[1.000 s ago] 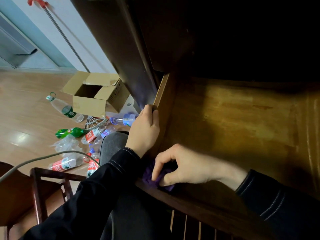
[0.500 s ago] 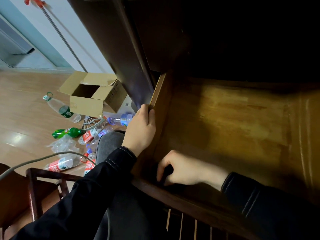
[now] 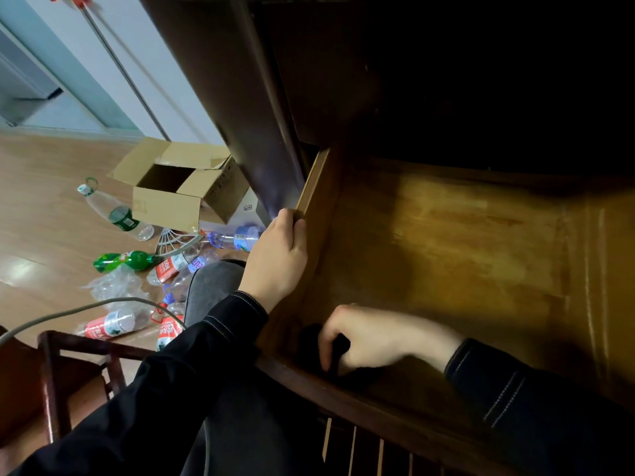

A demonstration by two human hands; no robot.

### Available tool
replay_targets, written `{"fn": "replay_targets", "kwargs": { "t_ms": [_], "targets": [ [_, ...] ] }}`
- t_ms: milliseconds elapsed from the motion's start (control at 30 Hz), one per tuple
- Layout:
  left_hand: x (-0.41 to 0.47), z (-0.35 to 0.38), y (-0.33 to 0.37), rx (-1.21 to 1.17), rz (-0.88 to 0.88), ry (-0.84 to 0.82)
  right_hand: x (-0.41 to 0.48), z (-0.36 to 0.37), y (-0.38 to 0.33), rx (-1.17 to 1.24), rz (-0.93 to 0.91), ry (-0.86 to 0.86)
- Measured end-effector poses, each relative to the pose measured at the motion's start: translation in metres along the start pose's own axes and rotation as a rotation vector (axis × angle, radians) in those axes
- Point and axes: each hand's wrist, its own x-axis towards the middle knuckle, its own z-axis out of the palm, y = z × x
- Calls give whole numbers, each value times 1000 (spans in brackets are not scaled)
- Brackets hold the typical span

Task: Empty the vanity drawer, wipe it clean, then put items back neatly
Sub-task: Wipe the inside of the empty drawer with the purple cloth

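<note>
Nearest, the right hand (image 3: 374, 341) is seen low in the drawer (image 3: 464, 255), at its front left corner, just behind the front edge. Its fingers are curled tight round a dark lump, taken to be the cloth (image 3: 309, 341); it's too dark there to be sure. The lump is pressed on the drawer bottom, prob. so dirt is rubbed out of the corner, where it hides most.

A bit further in, the left hand (image 3: 278, 259) is closed on the left wall (image 3: 318, 180) of the drawer. The thumb is laid on the top edge & the other fingers are hidden on the outer side. The drawer is prob. held this way so it isn't pushed back in or shaken while it's wiped.

No items are seen on the lit part of the drawer bottom; the back is lost in shadow. So the emptying looks done & wiping is judged to be the step in hand. Putting back isn't begun.

Far off on the floor, plastic bottles (image 3: 117, 324) are spread by an open cardboard box (image 3: 171, 207).
</note>
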Motion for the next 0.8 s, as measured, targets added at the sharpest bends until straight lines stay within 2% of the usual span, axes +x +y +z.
{"fn": "replay_targets", "kwargs": {
  "t_ms": [133, 300, 367, 500, 567, 667, 733, 800],
  "targets": [
    [1, 0, -1, 15, 5, -5, -19, -15, 3, 147, -22, -79],
    [1, 0, -1, 5, 5, -7, 1, 5, 3, -45, 78, -36],
    [1, 0, -1, -8, 6, -12, -5, -6, 1, -60, 42, -57],
    [2, 1, -3, 2, 8, -7, -24, -15, 1, 120, 18, -79],
    [2, 1, -3, 4, 8, -8, -18, -6, 0, 12, 28, -48],
    [2, 1, -3, 0, 4, -5, -4, 3, -2, -104, 112, -96],
    [2, 2, -3, -6, 14, 6, -9, -8, -4, -112, 69, -110],
    [3, 3, -5, -3, 19, 7, -21, -20, -4, 11, -2, -122]
  ]
}}
